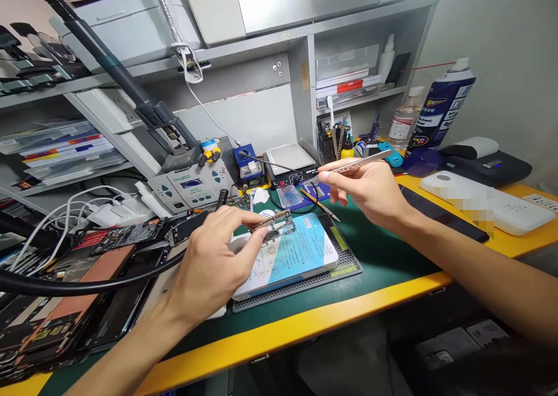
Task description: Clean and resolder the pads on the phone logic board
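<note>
My left hand [218, 256] pinches a small phone circuit board [281, 226] between thumb and fingers, part of it hidden behind them. The board is held above a blue and white box [305, 242], which lies on a perforated grey mat [349, 268]. Farther right and higher, my right hand [368, 189] is closed around metal tweezers [361, 161]. Their tips point left, apart from the board. Past the box lies a thin tool with a yellow handle [314, 198].
Stacked phone parts [56, 320] crowd the left side, crossed by a black hose [131, 282]. A soldering station [192, 184] and a heating plate [290, 160] stand at the back. At right are a spray can [442, 111], a black phone [440, 210] and a white device [488, 201].
</note>
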`<state>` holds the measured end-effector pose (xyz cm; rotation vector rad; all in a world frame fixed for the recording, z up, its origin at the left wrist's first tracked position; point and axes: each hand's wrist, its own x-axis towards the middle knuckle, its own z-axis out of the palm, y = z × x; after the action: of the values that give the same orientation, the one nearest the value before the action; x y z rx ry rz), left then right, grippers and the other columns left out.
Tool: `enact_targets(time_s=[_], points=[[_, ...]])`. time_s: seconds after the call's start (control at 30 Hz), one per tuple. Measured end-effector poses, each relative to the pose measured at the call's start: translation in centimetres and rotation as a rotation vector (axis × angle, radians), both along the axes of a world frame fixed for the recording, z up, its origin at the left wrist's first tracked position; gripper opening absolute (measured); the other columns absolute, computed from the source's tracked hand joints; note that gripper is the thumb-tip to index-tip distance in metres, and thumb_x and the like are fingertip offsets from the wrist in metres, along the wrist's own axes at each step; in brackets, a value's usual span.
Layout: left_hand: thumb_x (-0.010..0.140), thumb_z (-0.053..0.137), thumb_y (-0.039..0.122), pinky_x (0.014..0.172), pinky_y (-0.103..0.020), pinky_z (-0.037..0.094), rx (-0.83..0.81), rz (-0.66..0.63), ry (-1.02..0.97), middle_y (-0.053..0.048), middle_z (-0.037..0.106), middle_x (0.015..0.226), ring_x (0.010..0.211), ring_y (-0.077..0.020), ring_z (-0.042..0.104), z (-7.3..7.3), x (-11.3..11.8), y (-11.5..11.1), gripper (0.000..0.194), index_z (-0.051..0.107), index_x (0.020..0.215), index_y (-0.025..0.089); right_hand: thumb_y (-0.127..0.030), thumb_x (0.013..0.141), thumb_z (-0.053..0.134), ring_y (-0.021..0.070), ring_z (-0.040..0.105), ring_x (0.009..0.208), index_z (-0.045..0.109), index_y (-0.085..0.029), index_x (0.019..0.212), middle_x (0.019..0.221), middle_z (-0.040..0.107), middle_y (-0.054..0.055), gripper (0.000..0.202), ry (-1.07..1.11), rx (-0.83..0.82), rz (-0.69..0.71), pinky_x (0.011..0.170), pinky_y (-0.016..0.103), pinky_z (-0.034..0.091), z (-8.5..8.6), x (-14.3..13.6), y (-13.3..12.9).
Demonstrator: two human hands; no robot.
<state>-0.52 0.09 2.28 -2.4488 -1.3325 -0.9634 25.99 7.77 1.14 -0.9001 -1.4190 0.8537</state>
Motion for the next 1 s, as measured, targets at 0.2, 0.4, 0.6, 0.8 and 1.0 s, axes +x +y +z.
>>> enact_targets(time_s=[0.2,0.4,0.6,0.8,1.0], points=[[0.096,0.064,0.039,0.062,-0.028,0.056,-0.33,0.099,-0.007,0.002,0.079,0.09,0.068,-0.0161,0.07,0.4,0.6,1.1,0.019,0.077,0.099,0.026,-0.029,0.078,0.086,0.012,0.055,0.043,0.082,-0.017,0.079,0.053,0.066,-0.001,0.013,-0.005,-0.02,-0.006,0.041,0.026,0.041,0.2,-0.1,-0.2],[0.094,0.061,0.048,0.096,-0.045,0.054,-0.367,0.105,0.038,-0.007,0.075,0.116,0.108,-0.0274,0.068,-0.3,-0.2,1.2,0.034,0.072,0.114,0.023,-0.031,0.078,0.088,0.0132,0.053,0.045,0.082,-0.021,0.078,0.055,0.067,-0.001,0.012,0.012,-0.05,0.045,0.043,0.028,0.043,0.0,0.0,-0.3],[0.085,0.071,0.049,0.104,-0.051,0.046,-0.367,0.013,0.183,-0.009,0.07,0.123,0.116,-0.0315,0.062,-1.2,-1.5,0.3,0.047,0.066,0.124,0.022,-0.039,0.079,0.089,0.0152,0.058,0.048,0.081,-0.021,0.079,0.051,0.063,-0.001,0.02,-0.114,-0.164,0.258,0.047,0.029,0.045,-0.3,0.0,-1.0],[0.089,0.069,0.041,0.095,-0.046,0.051,-0.263,-0.014,0.195,-0.008,0.071,0.111,0.105,-0.0282,0.065,-2.3,-1.9,0.7,0.04,0.066,0.125,0.023,-0.039,0.076,0.091,0.0138,0.059,0.048,0.08,-0.018,0.081,0.053,0.065,-0.002,0.024,-0.188,-0.22,0.309,0.045,0.026,0.044,-0.5,-0.5,-1.1],[0.084,0.074,0.042,0.092,-0.042,0.055,-0.156,-0.041,0.039,-0.006,0.073,0.111,0.101,-0.0248,0.069,-2.8,-1.9,1.1,0.046,0.062,0.124,0.022,-0.039,0.077,0.091,0.0147,0.057,0.048,0.082,-0.02,0.08,0.055,0.065,-0.001,0.021,-0.123,-0.194,0.228,0.045,0.029,0.045,-0.7,-0.3,-1.0]])
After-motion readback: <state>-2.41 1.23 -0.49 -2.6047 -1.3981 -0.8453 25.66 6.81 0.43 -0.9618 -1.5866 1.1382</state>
